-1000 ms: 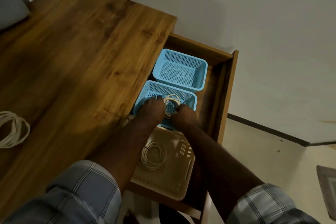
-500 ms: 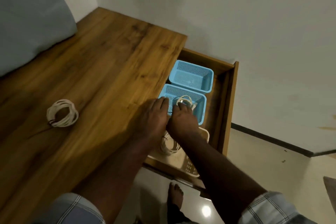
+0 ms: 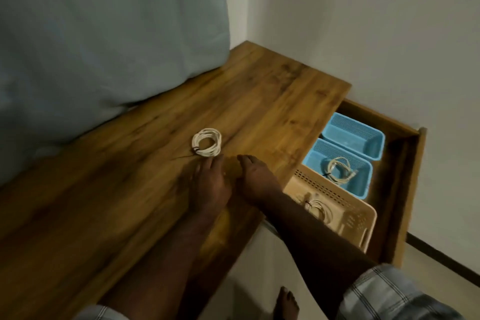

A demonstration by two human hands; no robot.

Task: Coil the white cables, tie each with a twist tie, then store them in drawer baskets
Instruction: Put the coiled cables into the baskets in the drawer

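Head view | both hands empty, fingers relaxed: left hand point(image 3: 211, 184) just below tied coil point(image 3: 207, 142) at table point(image 3: 104, 202) centre, likely reaching for it; right hand point(image 3: 255, 179) beside | other coils stored in blue basket point(image 3: 363, 184) and beige basket point(image 3: 358, 218), right; far blue basket point(image 3: 374, 145) seemingly free.

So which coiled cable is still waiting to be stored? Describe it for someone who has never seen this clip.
Start at the brown wooden tabletop beside the open wooden drawer. The tied white cable coil lies flat there, just beyond the left hand. Unlike the other two coils, it sits in no basket.
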